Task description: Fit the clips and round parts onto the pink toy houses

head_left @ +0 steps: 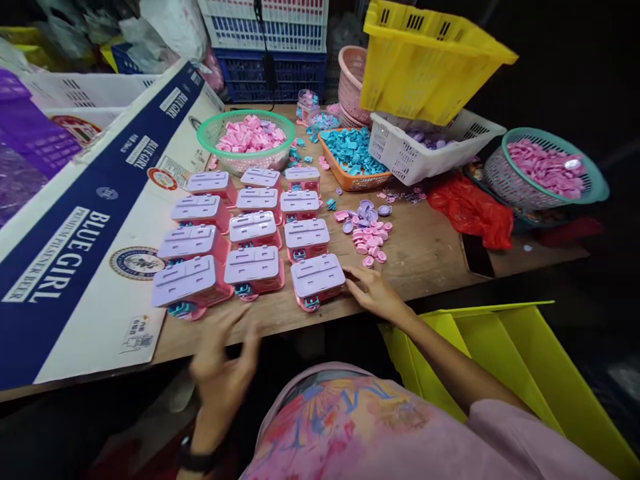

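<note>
Several small pink toy boxes with lilac lids and teal front clasps stand in rows on the wooden table. My right hand (374, 291) lies at the right side of the nearest box (319, 277), fingers stretched and its fingertips at the lid's edge. It does not wrap around the box. My left hand (225, 367), smeared by motion, hovers off the table's front edge with thumb and fingers apart and nothing in them. Nearest to it are the front-middle box (251, 268) and the front-left box (184, 283).
A pile of small pink pieces (370, 237) and lilac pieces (367, 212) lies right of the boxes. Behind stand a green basket (204, 137), an orange tray (350, 181) and a yellow crate (410, 80). A cardboard sheet (125, 200) leans left; a phone (477, 257) lies right.
</note>
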The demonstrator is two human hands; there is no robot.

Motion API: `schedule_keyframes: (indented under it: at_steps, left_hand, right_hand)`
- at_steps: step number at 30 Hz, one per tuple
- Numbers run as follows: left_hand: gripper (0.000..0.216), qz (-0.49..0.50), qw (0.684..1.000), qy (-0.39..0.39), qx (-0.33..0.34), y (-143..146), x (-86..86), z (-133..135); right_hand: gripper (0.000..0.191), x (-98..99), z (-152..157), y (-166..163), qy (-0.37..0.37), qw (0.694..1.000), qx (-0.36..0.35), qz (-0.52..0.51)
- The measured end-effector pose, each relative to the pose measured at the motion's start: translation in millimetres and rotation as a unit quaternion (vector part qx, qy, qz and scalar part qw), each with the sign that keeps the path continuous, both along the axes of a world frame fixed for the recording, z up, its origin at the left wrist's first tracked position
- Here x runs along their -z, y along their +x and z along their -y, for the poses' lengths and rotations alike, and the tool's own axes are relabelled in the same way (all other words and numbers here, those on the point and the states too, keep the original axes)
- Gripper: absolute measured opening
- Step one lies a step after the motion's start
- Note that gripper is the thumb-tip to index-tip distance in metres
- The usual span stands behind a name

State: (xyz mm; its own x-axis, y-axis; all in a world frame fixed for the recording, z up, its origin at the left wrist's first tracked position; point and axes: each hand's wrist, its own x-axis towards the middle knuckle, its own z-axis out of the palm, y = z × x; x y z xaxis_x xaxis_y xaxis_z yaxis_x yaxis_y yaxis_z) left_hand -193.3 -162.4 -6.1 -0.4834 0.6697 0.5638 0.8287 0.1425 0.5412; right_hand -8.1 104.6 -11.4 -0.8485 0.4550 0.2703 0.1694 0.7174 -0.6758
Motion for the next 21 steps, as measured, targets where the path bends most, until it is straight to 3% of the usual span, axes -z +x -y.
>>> schedule_keyframes:
  at_steps: [4, 7, 10, 14, 18, 21]
  left_hand:
    - [0.049, -0.077, 0.983, -0.065, 0.152, 8.6, -1.4, -82.2]
    - [0.043, -0.139, 0.971, -0.09, 0.172, 12.0, 2.5, -109.6]
    - [0.043, -0.163, 0.972, -0.084, 0.144, 15.0, 7.9, -113.9]
    - [0.045, -0.171, 0.977, -0.058, 0.11, 22.5, 14.4, -114.1]
    - [0.045, -0.162, 0.98, -0.054, 0.105, 25.2, 16.4, -115.4]
    - [0.047, -0.16, 0.978, -0.064, 0.115, 22.7, 15.7, -114.5]
  right_hand:
    - [0.041, 2.9, 9.3, 4.2, -0.046, 0.999, -0.026, -0.014]
    - [0.038, 4.5, 5.4, 14.2, -0.034, 0.998, -0.047, -0.006]
    - [0.027, 5.2, -19.1, 21.7, 0.012, 0.999, -0.035, 0.006]
    - [0.023, 3.9, -73.5, 10.8, 0.069, 0.995, 0.067, 0.014]
    - [0.029, 11.2, -108.7, -20.8, 0.129, 0.979, 0.142, 0.075]
    - [0.041, 24.0, -112.8, -41.8, 0.142, 0.972, 0.133, 0.132]
